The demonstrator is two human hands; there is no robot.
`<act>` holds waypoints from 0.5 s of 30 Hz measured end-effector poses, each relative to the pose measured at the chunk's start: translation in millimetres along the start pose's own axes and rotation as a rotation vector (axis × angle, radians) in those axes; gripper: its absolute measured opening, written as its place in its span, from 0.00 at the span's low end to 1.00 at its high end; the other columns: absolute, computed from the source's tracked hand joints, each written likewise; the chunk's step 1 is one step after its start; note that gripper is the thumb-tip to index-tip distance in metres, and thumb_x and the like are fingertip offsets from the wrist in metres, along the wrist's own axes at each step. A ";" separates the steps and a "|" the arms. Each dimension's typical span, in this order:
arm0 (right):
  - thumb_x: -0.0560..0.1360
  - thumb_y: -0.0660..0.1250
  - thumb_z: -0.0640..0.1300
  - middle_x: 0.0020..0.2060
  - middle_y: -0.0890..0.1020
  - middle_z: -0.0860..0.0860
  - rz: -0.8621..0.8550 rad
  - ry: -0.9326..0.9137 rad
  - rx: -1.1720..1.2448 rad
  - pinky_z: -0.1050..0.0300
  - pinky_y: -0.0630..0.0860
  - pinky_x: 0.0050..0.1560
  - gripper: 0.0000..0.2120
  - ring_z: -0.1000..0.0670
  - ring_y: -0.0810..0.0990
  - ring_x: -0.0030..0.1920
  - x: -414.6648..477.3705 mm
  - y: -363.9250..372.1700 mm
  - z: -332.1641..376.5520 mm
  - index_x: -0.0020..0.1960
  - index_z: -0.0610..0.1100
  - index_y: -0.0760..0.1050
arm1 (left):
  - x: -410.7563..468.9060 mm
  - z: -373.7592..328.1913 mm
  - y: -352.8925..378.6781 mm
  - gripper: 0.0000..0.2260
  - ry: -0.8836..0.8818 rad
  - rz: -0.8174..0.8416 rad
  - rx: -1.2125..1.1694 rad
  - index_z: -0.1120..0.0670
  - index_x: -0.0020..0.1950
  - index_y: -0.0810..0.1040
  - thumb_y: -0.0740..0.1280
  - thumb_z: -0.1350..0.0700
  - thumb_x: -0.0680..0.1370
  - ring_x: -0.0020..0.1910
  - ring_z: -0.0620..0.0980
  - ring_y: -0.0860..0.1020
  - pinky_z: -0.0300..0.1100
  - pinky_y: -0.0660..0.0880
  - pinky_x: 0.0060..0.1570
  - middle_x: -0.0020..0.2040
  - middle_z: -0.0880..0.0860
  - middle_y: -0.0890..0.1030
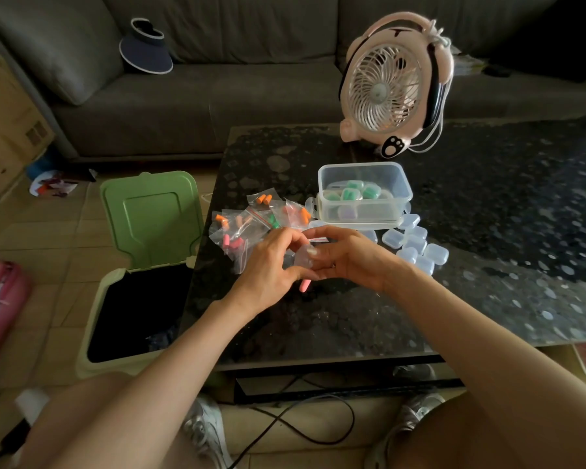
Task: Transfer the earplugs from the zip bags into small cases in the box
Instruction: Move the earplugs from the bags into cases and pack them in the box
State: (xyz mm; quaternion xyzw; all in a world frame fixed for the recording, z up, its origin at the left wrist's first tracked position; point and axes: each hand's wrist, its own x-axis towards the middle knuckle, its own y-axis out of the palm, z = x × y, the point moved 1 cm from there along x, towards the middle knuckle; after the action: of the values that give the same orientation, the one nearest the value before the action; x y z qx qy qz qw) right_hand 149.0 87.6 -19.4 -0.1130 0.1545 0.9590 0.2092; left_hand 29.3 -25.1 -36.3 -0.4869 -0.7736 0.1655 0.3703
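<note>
Above the dark table, my left hand (271, 265) and my right hand (349, 258) meet and both pinch one small clear zip bag (303, 257) with a red strip. A pink earplug (304, 285) pokes out just below my left fingers. A heap of zip bags (251, 221) with orange, pink and green earplugs lies just beyond my left hand. The clear plastic box (366, 194) behind holds small cases with green earplugs. Several empty clear cases (416, 243) lie to the right of my right hand.
A pink desk fan (391, 86) stands at the back of the glass-topped table (487, 265). An open green-lidded bin (142, 272) sits on the floor to the left. A grey sofa (217, 79) with a visor hat (146, 49) is behind. Cables run under the table.
</note>
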 end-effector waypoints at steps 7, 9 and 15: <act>0.75 0.63 0.31 0.47 0.81 0.42 -0.021 -0.023 -0.001 0.54 0.80 0.42 0.14 0.44 0.83 0.46 -1.8 -1.8 2.1 0.59 0.39 0.72 | 1.6 -1.3 0.6 0.23 0.034 0.036 0.017 0.58 0.56 0.74 0.77 0.54 0.66 0.51 0.43 0.74 0.27 0.69 0.50 0.52 0.48 0.75; 0.75 0.64 0.32 0.49 0.81 0.41 -0.027 -0.013 -0.034 0.54 0.80 0.43 0.14 0.45 0.82 0.47 -1.0 -1.3 0.7 0.59 0.39 0.73 | 1.6 -1.2 -0.1 0.21 0.039 0.032 0.046 0.58 0.55 0.75 0.77 0.55 0.67 0.52 0.46 0.74 0.31 0.69 0.50 0.51 0.47 0.74; 0.75 0.66 0.36 0.45 0.82 0.42 -0.009 0.019 -0.041 0.52 0.80 0.47 0.14 0.45 0.83 0.44 -0.5 0.4 -1.4 0.60 0.39 0.72 | -1.5 -2.2 1.4 0.17 0.023 -0.005 0.059 0.59 0.54 0.74 0.74 0.55 0.70 0.52 0.47 0.74 0.33 0.69 0.51 0.51 0.48 0.75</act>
State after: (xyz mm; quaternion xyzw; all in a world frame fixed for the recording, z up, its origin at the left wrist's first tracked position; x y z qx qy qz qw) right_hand 149.5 86.6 -20.5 -0.1272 0.1363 0.9598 0.2098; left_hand 32.2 -26.0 -36.3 -0.4760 -0.7651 0.1815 0.3938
